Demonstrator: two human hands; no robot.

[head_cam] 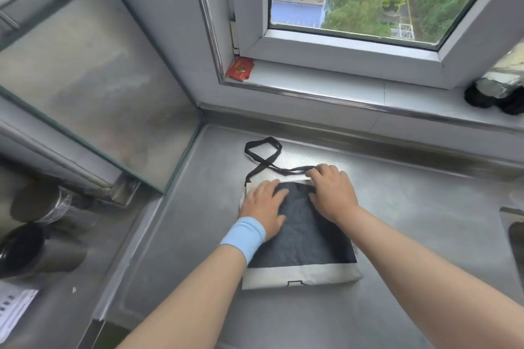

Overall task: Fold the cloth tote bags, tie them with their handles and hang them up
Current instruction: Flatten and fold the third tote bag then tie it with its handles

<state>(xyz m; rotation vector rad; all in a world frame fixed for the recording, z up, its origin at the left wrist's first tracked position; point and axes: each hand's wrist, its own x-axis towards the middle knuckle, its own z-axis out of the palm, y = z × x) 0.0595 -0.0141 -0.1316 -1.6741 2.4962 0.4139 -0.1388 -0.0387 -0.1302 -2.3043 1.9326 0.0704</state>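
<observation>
A cream tote bag [300, 275] with a large black panel lies flat on the steel counter [411, 207]. Its black handles [262, 154] trail in a crossed loop toward the wall. My left hand [265, 207], with a light blue wristband, presses flat on the bag's upper left part. My right hand [331, 193] lies on the upper right corner, fingers bent over the top edge where a handle strap meets it. Whether those fingers pinch the strap is hidden.
A window [354, 8] and its sill [326, 85] run behind the counter, with a red packet [239, 68] in the sill's left corner. A glass-fronted cabinet [93, 79] stands at left. Metal cups [37, 246] sit lower left. A sink edge [514, 235] shows at right.
</observation>
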